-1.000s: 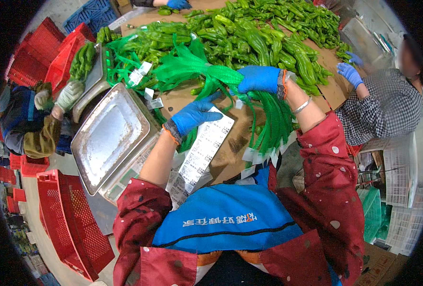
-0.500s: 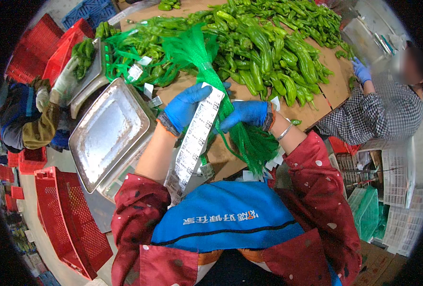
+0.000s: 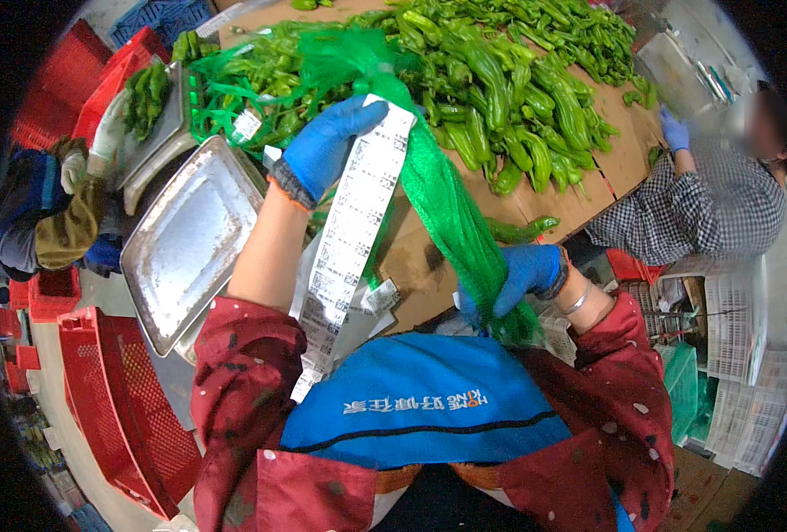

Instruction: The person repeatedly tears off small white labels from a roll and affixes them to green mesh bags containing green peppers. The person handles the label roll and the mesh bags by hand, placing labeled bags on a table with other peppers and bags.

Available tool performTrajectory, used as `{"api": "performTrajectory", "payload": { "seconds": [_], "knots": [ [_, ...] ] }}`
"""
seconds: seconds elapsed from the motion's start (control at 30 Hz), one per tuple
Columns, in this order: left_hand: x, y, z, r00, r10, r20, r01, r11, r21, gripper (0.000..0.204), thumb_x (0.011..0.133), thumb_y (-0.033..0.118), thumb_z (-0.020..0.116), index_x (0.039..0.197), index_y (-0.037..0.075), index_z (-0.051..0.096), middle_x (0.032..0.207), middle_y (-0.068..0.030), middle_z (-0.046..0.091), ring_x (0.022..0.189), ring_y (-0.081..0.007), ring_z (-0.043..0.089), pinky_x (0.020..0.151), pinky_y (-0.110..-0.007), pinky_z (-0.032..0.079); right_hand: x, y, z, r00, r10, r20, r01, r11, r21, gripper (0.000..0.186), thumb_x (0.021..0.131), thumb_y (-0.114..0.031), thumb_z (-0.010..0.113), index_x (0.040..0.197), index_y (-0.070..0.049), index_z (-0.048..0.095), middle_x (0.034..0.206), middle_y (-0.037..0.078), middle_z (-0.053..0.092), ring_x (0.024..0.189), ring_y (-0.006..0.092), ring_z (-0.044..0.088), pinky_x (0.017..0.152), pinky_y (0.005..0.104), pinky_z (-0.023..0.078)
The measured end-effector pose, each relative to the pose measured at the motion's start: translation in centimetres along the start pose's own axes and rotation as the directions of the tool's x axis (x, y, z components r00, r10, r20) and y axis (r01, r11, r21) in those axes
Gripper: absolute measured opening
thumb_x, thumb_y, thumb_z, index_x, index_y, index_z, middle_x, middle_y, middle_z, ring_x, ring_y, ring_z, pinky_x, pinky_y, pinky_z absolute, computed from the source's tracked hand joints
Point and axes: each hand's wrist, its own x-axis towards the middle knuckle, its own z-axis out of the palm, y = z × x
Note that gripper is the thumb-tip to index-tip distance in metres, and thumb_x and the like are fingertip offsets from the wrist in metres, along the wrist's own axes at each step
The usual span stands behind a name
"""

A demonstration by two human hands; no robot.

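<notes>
My blue-gloved left hand (image 3: pixel 322 146) is closed on the top of a long white strip of printed labels (image 3: pixel 353 239), which hangs down toward my apron, and appears to grip the green mesh bags (image 3: pixel 442 199) behind it. Lower right, my blue-gloved right hand (image 3: pixel 522 284) is closed round the lower part of that mesh bundle, which is stretched long between my hands. A pile of long green peppers (image 3: pixel 535 97) lies beyond them on the cardboard-covered table (image 3: pixel 610 177). A metal scale tray (image 3: pixel 189 235) is left of my left forearm.
Another person in checked clothing (image 3: pixel 695 204) is at the right, a gloved co-worker (image 3: pixel 52 222) at the left by a second scale (image 3: pixel 145 164) with peppers. Red crates (image 3: pixel 127 408) stand at left, white crates (image 3: pixel 730 328) and a green crate (image 3: pixel 677 390) at right.
My left hand has risen with the label strip. My right hand has moved from high on the mesh bundle down toward me, drawing it out straight and long.
</notes>
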Motion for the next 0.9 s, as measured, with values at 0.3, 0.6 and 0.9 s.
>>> {"api": "performTrajectory", "payload": {
  "seconds": [0.3,0.6,0.9],
  "knots": [
    [1.2,-1.4,-6.8,0.923,-0.349,-0.164,0.385,0.834,0.394,0.030,0.090,0.025,0.059,0.109,0.001,0.061,0.100,-0.0058,0.066,0.089,-0.0134,0.061,0.081,-0.028,0.048,0.6,5.3,-3.7,0.793,0.144,-0.592,0.091,0.932,0.350,0.044,0.084,-0.022,0.063,0.118,0.003,0.053,0.078,0.010,0.063,0.069,0.0201,0.061,0.064,0.0339,0.051],
    [-5.0,-0.4,-1.1,0.949,-0.286,-0.134,0.315,0.881,0.354,0.020,0.084,0.019,0.065,0.096,0.002,0.066,0.093,-0.0061,0.067,0.081,-0.0130,0.062,0.074,-0.026,0.048,0.0,5.7,-3.4,0.890,0.031,-0.454,0.082,0.970,0.229,0.046,0.084,-0.026,0.063,0.119,0.002,0.053,0.079,0.010,0.063,0.069,0.0195,0.061,0.064,0.0322,0.050],
    [-4.4,-10.3,2.6,0.936,-0.316,-0.157,0.243,0.899,-0.365,0.029,0.089,0.024,0.061,0.110,0.005,0.061,0.099,-0.0054,0.067,0.085,-0.0158,0.064,0.077,-0.028,0.050,0.8,5.7,-2.9,0.865,0.019,-0.501,0.030,0.995,0.091,0.038,0.083,-0.025,0.065,0.110,0.000,0.056,0.083,0.010,0.064,0.073,0.0180,0.063,0.067,0.0318,0.052]
  ]
}}
